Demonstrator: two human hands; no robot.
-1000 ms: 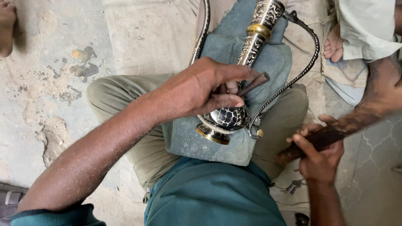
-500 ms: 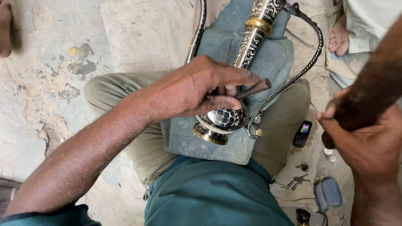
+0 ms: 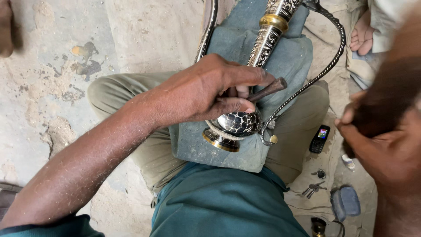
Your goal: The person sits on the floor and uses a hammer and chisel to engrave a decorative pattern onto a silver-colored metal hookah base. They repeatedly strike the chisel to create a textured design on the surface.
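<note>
Basically an engraved silver metal vessel with brass bands (round patterned base, slim neck) is lying across a blue-grey cloth on the person's lap, long axis running from base near the body up and away toward the frame top. Left hand is gripping a dark chisel against the base. Right hand is blurring close to camera, clenched on something dark, can't tell what.
</note>
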